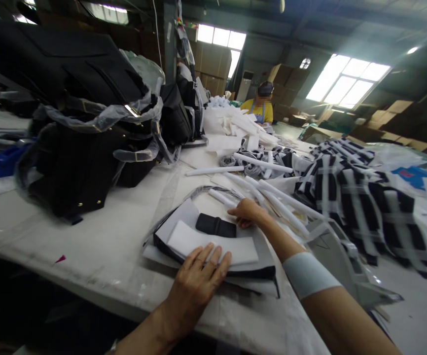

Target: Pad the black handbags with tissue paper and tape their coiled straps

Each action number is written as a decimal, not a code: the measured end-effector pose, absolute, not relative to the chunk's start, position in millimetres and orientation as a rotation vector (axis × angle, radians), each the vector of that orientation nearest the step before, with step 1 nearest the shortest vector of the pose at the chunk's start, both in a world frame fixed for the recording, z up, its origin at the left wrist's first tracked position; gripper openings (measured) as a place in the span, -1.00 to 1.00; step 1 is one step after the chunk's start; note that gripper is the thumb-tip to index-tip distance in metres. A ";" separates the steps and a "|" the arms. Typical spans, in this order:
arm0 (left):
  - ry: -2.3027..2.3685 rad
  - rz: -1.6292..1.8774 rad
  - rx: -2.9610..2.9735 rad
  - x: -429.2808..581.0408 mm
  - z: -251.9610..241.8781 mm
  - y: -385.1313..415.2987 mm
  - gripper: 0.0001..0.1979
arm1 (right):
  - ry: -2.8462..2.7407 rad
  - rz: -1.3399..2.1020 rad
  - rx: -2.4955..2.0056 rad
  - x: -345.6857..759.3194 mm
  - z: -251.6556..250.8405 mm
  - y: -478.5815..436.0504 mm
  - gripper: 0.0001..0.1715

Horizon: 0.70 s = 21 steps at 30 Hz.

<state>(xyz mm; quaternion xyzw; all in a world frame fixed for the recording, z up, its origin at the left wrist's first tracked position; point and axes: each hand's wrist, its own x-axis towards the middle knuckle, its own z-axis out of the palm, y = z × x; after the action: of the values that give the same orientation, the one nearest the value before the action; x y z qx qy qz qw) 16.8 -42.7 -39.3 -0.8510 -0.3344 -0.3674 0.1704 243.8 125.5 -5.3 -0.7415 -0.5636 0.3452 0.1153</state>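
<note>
A flat-lying bag piece (pixel 213 273) with black edges and pale grey lining rests on the table in front of me. On it lies a curved white foam sheet (pixel 213 245). My left hand (pixel 200 276) presses on the foam's near edge, fingers spread and flat. A small folded black piece with a band round it (pixel 216 225) sits just beyond the foam. Beside its right end is my right hand (pixel 248 213), index finger stretched out to the left and the other fingers loosely curled. Nothing shows in its grasp, though its underside is hidden.
Black bags with plastic-wrapped straps (pixel 84 148) stand at left, near a blue object (pixel 4 160). White foam tubes (pixel 283 197) lie beyond my right hand. Striped black-and-white pieces (pixel 346 192) are heaped at right, near a grey piece (pixel 341 256). A person in yellow (pixel 258 108) is farther back.
</note>
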 end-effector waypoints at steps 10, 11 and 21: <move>-0.958 -1.017 -2.402 10.5 -40.8 -48.3 -0.59 | -1.660 0.882 -2.160 238.4 -12.8 111.0 -0.85; -0.962 -1.019 -2.401 10.6 -41.0 -48.3 -0.59 | -1.654 0.867 -2.157 240.5 -12.4 109.6 -0.85; -1.012 -1.008 -2.420 7.6 -36.6 -53.1 -0.59 | -1.621 0.948 -2.017 265.0 1.7 91.1 -0.86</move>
<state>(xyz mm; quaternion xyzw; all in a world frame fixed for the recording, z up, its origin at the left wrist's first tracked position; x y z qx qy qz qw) 7.6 -53.1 -36.6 -0.8493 -0.3552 -0.3539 0.1651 265.0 91.1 1.7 -0.7184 -0.5773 0.3376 0.1915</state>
